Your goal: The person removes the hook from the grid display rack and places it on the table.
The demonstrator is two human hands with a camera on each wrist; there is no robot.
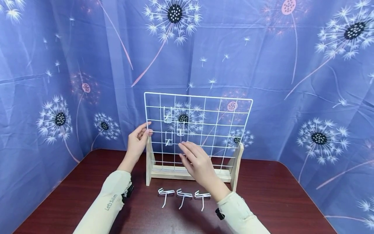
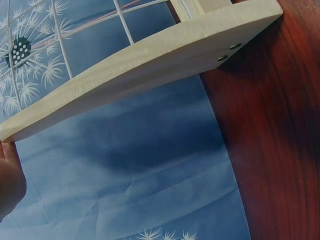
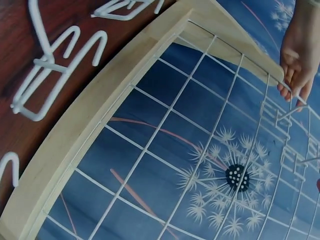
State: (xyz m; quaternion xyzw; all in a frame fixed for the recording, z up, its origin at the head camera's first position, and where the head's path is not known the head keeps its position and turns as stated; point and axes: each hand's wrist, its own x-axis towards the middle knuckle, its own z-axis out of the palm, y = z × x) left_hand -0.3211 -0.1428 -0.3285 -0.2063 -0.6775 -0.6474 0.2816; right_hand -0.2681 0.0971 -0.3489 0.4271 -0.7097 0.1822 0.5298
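One bench (image 1: 271, 198). One wire grid (image 1: 203, 123), upright in one wooden stand (image 1: 170, 175). Your left hand (image 1: 137, 139) pinches the grid's edge, likely to steady it; your right hand (image 1: 200, 165), fingers relaxed, seemingly empty, hovers before it. Three hooks (image 1: 168, 120) hang there; three more hooks (image 1: 184, 195) lie in a row on the bench, probably for easy reach.

It is a curtained-off nook, its wider setting unclear: blue dandelion-print fabric (image 1: 248, 71) hangs behind and beside a reddish-brown bench (image 1: 271, 195).
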